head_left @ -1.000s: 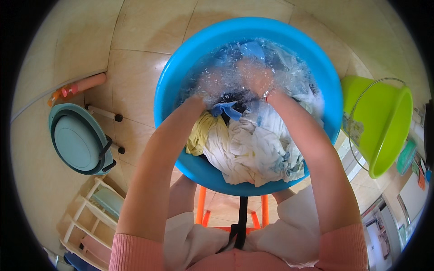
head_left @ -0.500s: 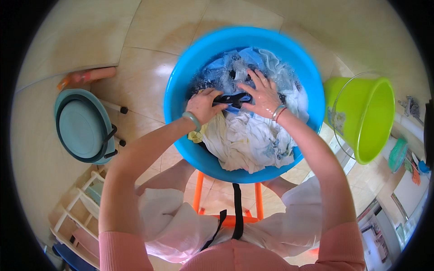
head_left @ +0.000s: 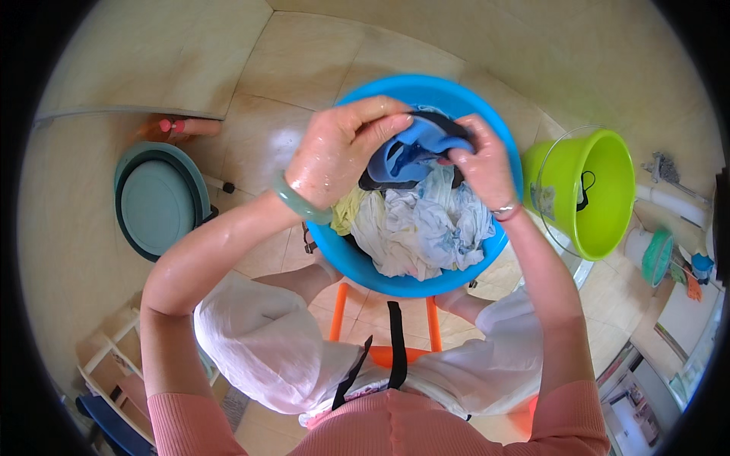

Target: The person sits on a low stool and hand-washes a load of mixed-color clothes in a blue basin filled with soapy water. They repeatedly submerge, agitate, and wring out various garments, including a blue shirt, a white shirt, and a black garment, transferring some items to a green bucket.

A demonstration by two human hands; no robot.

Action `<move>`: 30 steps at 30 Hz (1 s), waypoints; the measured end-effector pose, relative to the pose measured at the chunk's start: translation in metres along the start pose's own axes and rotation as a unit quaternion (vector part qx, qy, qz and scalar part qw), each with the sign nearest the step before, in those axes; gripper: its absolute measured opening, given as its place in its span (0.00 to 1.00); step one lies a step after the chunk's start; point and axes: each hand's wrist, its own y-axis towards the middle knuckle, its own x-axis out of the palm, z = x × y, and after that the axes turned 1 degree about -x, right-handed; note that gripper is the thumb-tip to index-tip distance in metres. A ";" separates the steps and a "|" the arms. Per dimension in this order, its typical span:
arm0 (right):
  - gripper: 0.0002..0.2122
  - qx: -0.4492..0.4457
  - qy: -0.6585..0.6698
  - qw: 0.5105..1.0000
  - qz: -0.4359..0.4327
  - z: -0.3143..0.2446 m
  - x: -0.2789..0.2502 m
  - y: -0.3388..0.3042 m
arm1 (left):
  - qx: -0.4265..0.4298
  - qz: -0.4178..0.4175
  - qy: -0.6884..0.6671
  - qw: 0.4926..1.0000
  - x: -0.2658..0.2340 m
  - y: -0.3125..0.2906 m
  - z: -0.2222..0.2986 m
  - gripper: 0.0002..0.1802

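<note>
Above the blue basin (head_left: 414,287), both my hands grip a small wet blue garment (head_left: 411,156) with a dark band along its top; its exact kind I cannot make out. My left hand (head_left: 327,148) pinches the upper left of the band between thumb and fingers. At the other end, my right hand (head_left: 487,161) closes around the fabric, fingers partly hidden behind it. The cloth is bunched and curved between them. Below lie wet white clothes (head_left: 418,235), with a yellow cloth (head_left: 347,210) at their left edge.
A lime green bucket (head_left: 570,163) with a wire handle stands to the right, a black strapped item (head_left: 584,191) inside. Grey-green basins (head_left: 158,209) lean at the left beside a pink bottle (head_left: 198,127). An orange stool (head_left: 339,315) stands under the blue basin.
Both hands have risen out of the basin, lifting the blue garment with the dark band. The view has shifted, and a black item now shows inside the green bucket.
</note>
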 end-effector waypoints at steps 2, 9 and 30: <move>0.14 -0.077 0.005 0.997 0.012 -0.051 0.000 -0.009 | -0.004 0.009 -0.022 1.000 -0.014 -0.001 0.025 0.13; 0.25 -0.163 0.006 0.985 0.049 -0.153 0.004 -0.015 | 0.001 0.046 -0.155 0.987 -0.024 0.011 0.106 0.18; 0.32 -0.021 -0.636 0.748 -0.190 0.212 -0.003 0.049 | -0.128 -0.141 0.407 0.893 0.112 0.038 -0.286 0.33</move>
